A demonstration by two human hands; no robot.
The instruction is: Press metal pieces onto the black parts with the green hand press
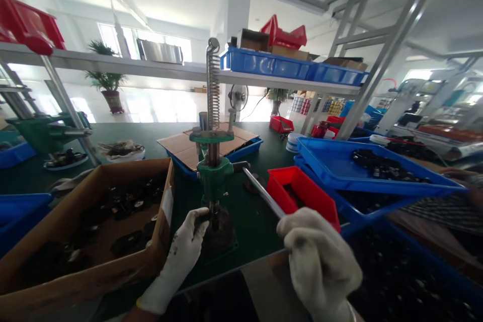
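A green hand press (215, 171) with a tall spring on top stands on the bench in front of me. My right hand (320, 256), in a white glove, is wrapped round the end of its metal lever (266, 193), which slants down toward me. My left hand (188, 241), gloved too, is at the press base under the ram (214, 211). Its thumb and fingers pinch a small dark part (203, 215), mostly hidden by the fingers, so its kind does not show.
Left of the press sits a cardboard box (169, 211) of black parts. To the right are a red bin (279, 181) and stacked blue trays (324, 153) holding black parts. Behind lies flat cardboard (173, 146) on a blue tray. A shelf (151, 63) crosses above.
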